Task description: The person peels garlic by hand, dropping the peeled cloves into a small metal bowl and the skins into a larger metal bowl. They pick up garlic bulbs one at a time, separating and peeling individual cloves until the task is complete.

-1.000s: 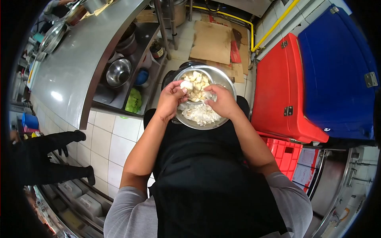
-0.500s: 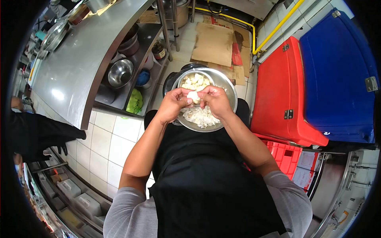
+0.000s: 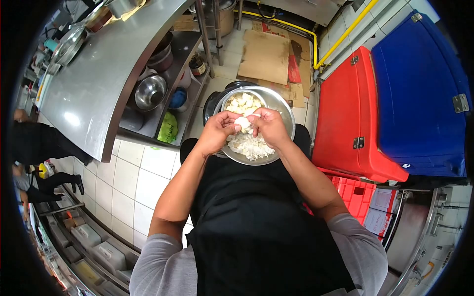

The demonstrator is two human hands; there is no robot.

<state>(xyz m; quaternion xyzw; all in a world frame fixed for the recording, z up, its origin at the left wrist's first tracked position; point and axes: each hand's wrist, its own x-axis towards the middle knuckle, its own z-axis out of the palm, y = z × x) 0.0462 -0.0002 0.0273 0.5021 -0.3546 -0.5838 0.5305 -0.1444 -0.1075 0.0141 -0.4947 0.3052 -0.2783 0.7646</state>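
Note:
My left hand (image 3: 217, 132) is closed in a pinch around a whitish piece of garlic (image 3: 242, 123), held over a wide steel bowl (image 3: 288, 116) at my lap. From the other side, my right hand (image 3: 270, 127) pinches at the garlic's edge, where a thin white flap like skin shows by its fingertips. Inside the wide bowl sits a smaller steel bowl (image 3: 225, 102) with pale peeled cloves (image 3: 244, 102). Papery white garlic skins (image 3: 251, 146) lie heaped in the wide bowl, below my hands.
A steel table (image 3: 94, 84) stands at left, with a metal bowl (image 3: 150, 92) and a green bag (image 3: 168, 128) on its undershelf. Red (image 3: 345, 118) and blue (image 3: 419, 93) coolers stand at right. Flattened cardboard (image 3: 265, 56) lies ahead. People in dark clothes (image 3: 44, 143) are at far left.
My fingers have shifted slightly on the garlic, and the white flap now shows by my right fingertips. At far left the people have moved; a second person's legs and dark shoes have come into view.

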